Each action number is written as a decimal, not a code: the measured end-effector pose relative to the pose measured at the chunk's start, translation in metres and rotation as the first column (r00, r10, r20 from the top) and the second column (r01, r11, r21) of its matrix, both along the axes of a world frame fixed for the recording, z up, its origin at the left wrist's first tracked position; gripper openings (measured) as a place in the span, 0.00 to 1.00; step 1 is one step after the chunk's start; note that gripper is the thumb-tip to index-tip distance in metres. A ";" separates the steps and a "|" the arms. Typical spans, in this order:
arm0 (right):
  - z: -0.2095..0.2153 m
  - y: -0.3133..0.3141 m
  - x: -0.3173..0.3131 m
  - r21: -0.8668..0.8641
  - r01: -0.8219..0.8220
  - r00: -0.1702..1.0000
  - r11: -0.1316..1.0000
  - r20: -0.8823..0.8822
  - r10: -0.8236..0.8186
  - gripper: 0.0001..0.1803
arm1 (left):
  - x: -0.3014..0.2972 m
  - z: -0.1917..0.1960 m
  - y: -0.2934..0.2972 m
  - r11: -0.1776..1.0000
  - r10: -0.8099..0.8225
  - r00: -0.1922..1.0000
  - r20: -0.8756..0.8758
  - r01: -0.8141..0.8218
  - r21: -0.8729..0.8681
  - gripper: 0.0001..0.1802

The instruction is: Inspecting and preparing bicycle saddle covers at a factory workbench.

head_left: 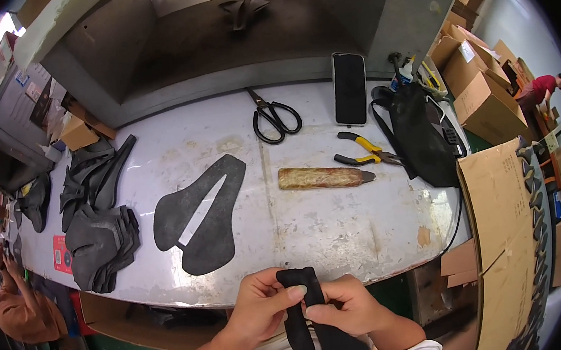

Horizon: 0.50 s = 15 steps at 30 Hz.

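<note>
Low at the table's front edge, my left hand (pixel 259 306) pinches a black bicycle saddle cover (pixel 337 346) between thumb and fingers. Its narrow end points up and its two wide lobes hang down toward my lap. Opposite, my right hand (pixel 352 305) grips the same cover with its thumb pressed on the edge. Ahead of my hands, a flat dark-grey saddle-shaped piece (pixel 219 250) with a long central slot lies on the white table (pixel 340 237). To its left is a stack of similar dark pieces (pixel 102 249).
Black-handled scissors (pixel 277 122), a phone (pixel 351 90), yellow-and-black pliers (pixel 367 150) and a tape-wrapped tool (pixel 314 177) lie across the table. A black bag (pixel 422 134) sits at right, beside cardboard (pixel 501 221). Behind stands a grey metal booth (pixel 231 78). Two other people work at the sides.
</note>
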State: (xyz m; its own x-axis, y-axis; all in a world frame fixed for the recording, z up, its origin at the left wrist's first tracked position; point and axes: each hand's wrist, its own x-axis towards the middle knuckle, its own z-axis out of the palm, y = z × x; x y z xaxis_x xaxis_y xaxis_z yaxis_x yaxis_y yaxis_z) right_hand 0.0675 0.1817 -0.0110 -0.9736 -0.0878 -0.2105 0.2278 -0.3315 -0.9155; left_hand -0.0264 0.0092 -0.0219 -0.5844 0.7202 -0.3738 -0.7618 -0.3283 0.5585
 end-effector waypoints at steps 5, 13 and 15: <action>-0.016 -0.009 0.004 -0.135 0.085 0.996 0.987 -0.011 -0.087 0.12 | 0.002 0.005 0.003 0.999 0.019 1.000 0.001 -0.019 0.034 0.08; -0.018 -0.002 0.004 0.058 -0.138 0.971 0.989 -0.188 0.146 0.09 | 0.002 0.008 -0.001 0.998 0.046 0.997 -0.066 -0.049 -0.045 0.08; -0.028 -0.002 0.007 -0.083 -0.192 0.973 0.978 -0.147 0.179 0.09 | 0.001 0.006 -0.002 0.998 0.063 0.995 -0.081 -0.064 -0.010 0.09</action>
State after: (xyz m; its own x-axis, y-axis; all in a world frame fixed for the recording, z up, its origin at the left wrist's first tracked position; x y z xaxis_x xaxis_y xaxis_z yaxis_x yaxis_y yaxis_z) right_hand 0.0748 0.1793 -0.0388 -0.9575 -0.2827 -0.0568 0.1671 -0.3834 -0.9084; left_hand -0.0254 0.0076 -0.0154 -0.6574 0.6763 -0.3323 -0.6920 -0.3673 0.6215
